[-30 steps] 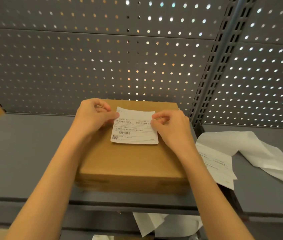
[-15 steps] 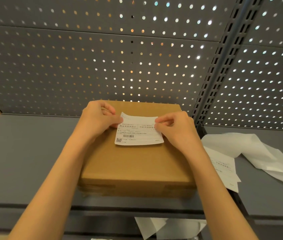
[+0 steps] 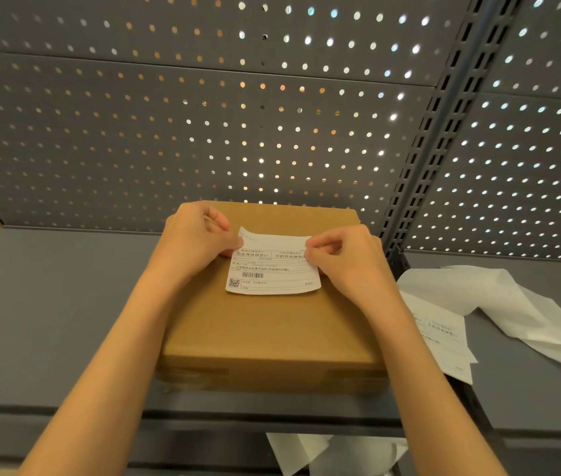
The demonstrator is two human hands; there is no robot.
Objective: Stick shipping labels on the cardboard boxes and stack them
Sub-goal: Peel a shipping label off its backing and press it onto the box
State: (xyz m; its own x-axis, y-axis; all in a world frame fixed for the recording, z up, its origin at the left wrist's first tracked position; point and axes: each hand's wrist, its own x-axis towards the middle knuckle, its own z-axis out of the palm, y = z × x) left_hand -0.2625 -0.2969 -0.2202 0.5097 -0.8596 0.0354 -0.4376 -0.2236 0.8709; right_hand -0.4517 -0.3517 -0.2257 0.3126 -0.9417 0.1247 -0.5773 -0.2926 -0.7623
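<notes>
Head view: both hands (image 3: 200, 242) pinch label (image 3: 274, 266) over box (image 3: 265, 331).

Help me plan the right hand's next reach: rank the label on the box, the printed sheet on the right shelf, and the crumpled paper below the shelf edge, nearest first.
1. Label on the box, pinched by the right hand.
2. Printed sheet, lying just right of that forearm.
3. Crumpled paper, low at the frame's bottom.
</notes>
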